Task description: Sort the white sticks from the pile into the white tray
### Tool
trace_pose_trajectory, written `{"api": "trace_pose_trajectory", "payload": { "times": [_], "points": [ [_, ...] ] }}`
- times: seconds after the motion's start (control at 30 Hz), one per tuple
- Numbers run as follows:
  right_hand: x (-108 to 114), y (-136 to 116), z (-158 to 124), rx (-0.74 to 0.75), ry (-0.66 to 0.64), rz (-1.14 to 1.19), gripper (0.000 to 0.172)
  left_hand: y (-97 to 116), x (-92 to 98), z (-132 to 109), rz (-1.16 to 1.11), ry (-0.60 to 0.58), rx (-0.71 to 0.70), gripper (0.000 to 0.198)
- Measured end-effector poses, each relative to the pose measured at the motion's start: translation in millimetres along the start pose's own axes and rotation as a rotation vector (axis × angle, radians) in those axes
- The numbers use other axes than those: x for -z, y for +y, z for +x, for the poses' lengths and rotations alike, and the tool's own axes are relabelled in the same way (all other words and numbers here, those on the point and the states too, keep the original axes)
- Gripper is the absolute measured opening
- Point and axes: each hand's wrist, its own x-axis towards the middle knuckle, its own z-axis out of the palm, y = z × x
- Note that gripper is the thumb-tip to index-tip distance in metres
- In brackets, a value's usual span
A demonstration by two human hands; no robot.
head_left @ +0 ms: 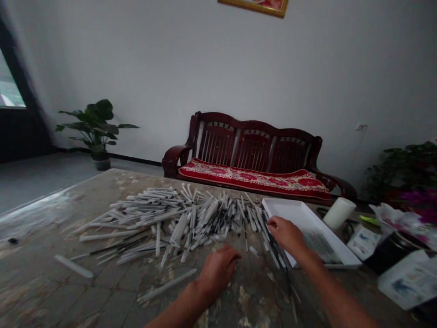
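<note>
A wide heap of slender white and black sticks (153,207), pen-like and some seemingly in pale sleeves, lies across the table; their exact kind is too blurred to tell. My left hand (218,269) hovers low or rests at the heap's near side, fingers curled together, and what they may hold is hidden. At the heap's right end my right hand (286,233) pinches its fingertips among dark sticks (273,246), beside the white tray (345,253). A row of thin grey sticks (319,243) lies inside that tray. One loose pale stick (167,285) is left of my left hand.
Another pale stick (73,266) lies apart at left on the patterned table (112,305). Right of the tray are a white roll (339,213), a black container (392,250) and a white box (409,280). Behind stands a wooden bench (256,148).
</note>
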Motion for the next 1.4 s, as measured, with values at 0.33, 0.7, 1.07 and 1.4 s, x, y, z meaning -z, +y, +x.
{"api": "trace_pose_trajectory", "payload": {
  "times": [0.33, 0.7, 1.07, 1.4],
  "points": [
    [-54.1, -86.1, 2.7, 0.071, -0.043, -0.053, 0.020, -6.4, 7.2, 6.0, 0.186, 0.017, 0.154, 0.025],
    [-45.0, -90.8, -8.1, 0.053, -0.098, -0.157, 0.033, -7.2, 6.1, 8.0, 0.184, 0.022, 0.166, 0.025],
    [-36.0, -63.5, -41.5, -0.053, -0.016, -0.114, 0.030, -7.8, 6.7, 9.0, 0.200, 0.027, 0.167, 0.024],
    [-41.7, -85.6, -33.8, 0.058, -0.026, -0.212, 0.030, -6.2, 6.4, 8.1, 0.175, 0.032, 0.179, 0.026]
  ]
}}
